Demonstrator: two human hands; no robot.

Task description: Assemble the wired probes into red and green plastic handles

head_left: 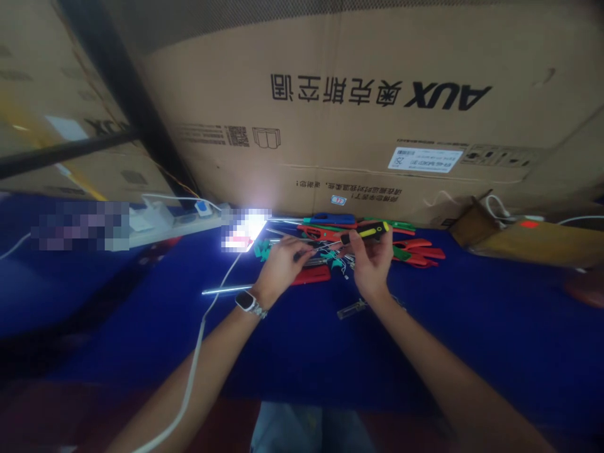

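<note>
Storeroom workbench: stacked cartons (358, 113), scattered hand tools (406, 248)

- A blue-covered counter (472, 327) fills the foreground.
- Large cardboard boxes (377, 126) stand along its far edge like a wall.
- A dark post (127, 100) leans at far left.
- A bright glare (255, 223) lights the far edge.
</note>
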